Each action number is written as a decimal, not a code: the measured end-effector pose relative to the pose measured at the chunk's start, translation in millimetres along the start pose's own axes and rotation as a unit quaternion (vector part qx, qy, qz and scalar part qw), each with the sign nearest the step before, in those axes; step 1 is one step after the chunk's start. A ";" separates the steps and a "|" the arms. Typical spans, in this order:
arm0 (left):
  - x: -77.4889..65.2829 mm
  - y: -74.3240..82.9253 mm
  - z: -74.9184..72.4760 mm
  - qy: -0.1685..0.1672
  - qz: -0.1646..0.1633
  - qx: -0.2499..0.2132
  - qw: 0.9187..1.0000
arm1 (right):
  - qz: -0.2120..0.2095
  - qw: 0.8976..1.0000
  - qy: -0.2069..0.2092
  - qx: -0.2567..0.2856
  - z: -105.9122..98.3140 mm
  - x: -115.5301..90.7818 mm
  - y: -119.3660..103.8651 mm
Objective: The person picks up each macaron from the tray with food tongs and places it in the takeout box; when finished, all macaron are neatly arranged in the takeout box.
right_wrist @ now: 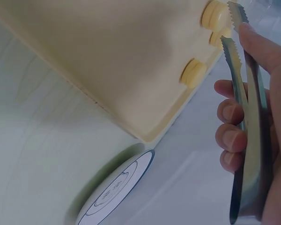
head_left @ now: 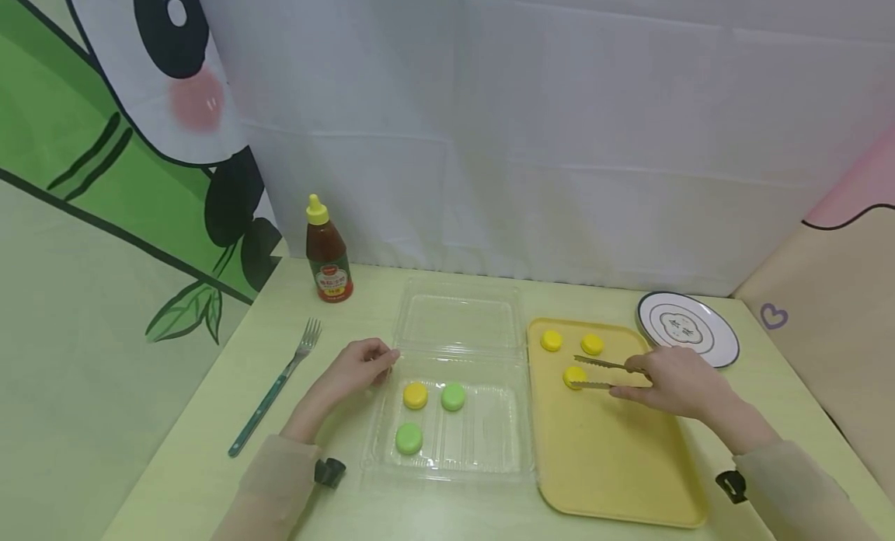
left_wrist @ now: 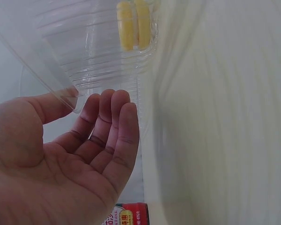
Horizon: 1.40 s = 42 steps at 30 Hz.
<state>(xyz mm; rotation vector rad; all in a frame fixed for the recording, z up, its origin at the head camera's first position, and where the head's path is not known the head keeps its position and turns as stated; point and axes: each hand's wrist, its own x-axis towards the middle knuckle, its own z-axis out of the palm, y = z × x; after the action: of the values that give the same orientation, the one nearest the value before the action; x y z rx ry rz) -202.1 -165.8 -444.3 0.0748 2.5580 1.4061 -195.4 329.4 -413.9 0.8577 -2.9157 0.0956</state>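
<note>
My right hand grips metal tongs with serrated tips, their two arms spread apart. In the head view the tips stand about a yellow macaron on the yellow tray; whether they touch it, I cannot tell. Two more yellow macarons, one left and one right, lie at the tray's far end. My left hand holds the left rim of an open clear plastic container, thumb and curled fingers about its edge. Inside are a yellow macaron and two green macarons.
A fork with a teal handle lies left of the container. Behind it stands a sauce bottle with a yellow cap. The white plate with a dark rim sits at the tray's far right corner. A white cloth hangs behind the table.
</note>
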 end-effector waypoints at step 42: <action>-0.4 -1.0 -1.2 -0.007 0.011 -0.018 1.000 | -0.015 0.999 -0.034 0.009 -4.0 4.1 -0.7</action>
<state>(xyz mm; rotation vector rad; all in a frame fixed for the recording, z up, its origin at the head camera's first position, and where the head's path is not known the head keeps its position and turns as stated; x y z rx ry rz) -201.9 -167.4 -444.5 0.1057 2.5274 1.4525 -198.1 327.1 -409.5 0.9238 -2.9690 0.0922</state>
